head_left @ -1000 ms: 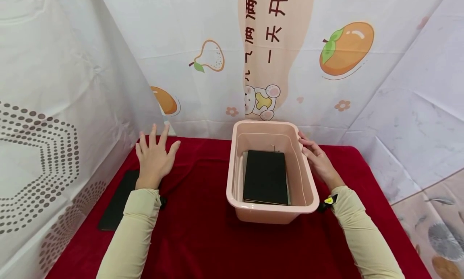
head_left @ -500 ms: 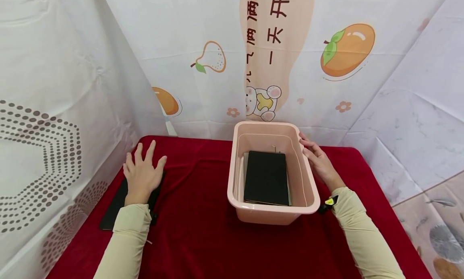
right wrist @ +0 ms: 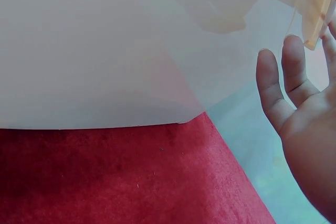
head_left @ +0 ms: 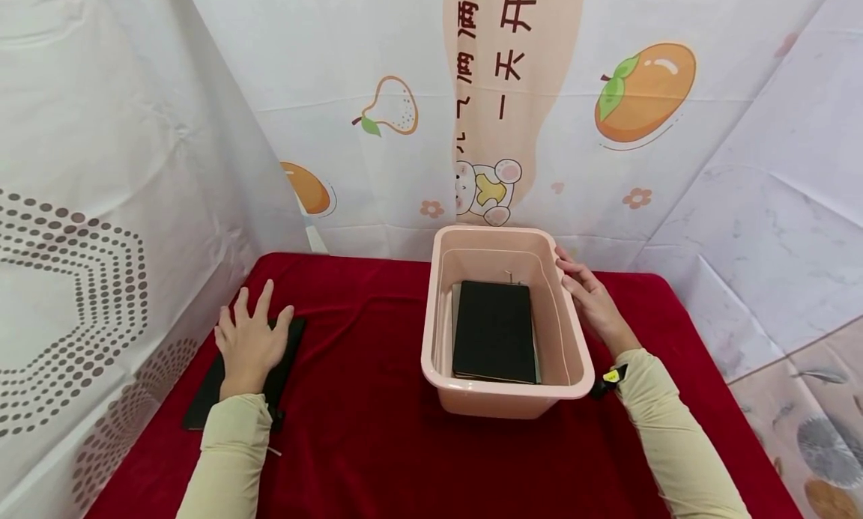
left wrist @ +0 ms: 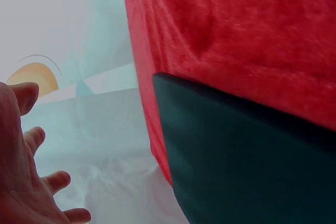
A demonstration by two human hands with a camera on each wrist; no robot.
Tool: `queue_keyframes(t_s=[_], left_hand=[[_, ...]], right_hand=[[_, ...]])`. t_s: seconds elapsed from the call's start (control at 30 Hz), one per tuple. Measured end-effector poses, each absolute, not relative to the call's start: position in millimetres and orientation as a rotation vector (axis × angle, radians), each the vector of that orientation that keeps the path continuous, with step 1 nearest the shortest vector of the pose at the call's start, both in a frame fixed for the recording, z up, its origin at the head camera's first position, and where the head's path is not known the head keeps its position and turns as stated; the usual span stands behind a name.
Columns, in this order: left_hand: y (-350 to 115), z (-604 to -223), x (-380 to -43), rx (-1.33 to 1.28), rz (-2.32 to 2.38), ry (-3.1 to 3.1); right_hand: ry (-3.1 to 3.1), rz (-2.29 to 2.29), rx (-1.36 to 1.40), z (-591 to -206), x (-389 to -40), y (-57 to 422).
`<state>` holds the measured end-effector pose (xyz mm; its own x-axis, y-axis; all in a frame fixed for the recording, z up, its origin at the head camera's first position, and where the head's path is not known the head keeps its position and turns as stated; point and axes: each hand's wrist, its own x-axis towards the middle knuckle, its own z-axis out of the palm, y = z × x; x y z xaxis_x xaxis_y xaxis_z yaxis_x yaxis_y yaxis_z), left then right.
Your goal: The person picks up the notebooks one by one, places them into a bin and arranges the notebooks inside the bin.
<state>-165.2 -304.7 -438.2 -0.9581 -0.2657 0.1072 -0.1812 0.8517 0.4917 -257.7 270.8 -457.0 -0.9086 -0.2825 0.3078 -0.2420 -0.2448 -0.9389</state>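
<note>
My left hand (head_left: 251, 347) hovers palm down over a flat black notebook-like slab (head_left: 286, 354) at the left of the table, its fingers spread. In the left wrist view, the slab's dark face (left wrist: 236, 161) lies apart from the fingertips (left wrist: 58, 181). My right hand (head_left: 598, 305) holds the right rim of a pink plastic bin (head_left: 509, 401), thumb at the rim and fingers along the outer side. Inside the bin lies a black notebook (head_left: 494, 330) on top of other flat items, whose pale edges show beneath it.
A red velvet cloth (head_left: 357, 429) covers the table. White printed curtains (head_left: 377, 174) stand close behind it and on both sides. A thin metal hook-like piece (head_left: 509, 276) shows in the bin behind the black notebook.
My left hand has moved left and toward me, from the slab's far edge to above its middle. The right hand and the bin have stayed in place.
</note>
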Motion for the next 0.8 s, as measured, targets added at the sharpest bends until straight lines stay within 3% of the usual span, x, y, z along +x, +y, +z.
queue_keyframes(t_s=[0.8], left_hand=[[-326.9,-460.7,-157.9,0.414,-0.706,-2.856]], right_hand=[[1.989,-2.323,-0.661,-456.0,-257.2,271.4]])
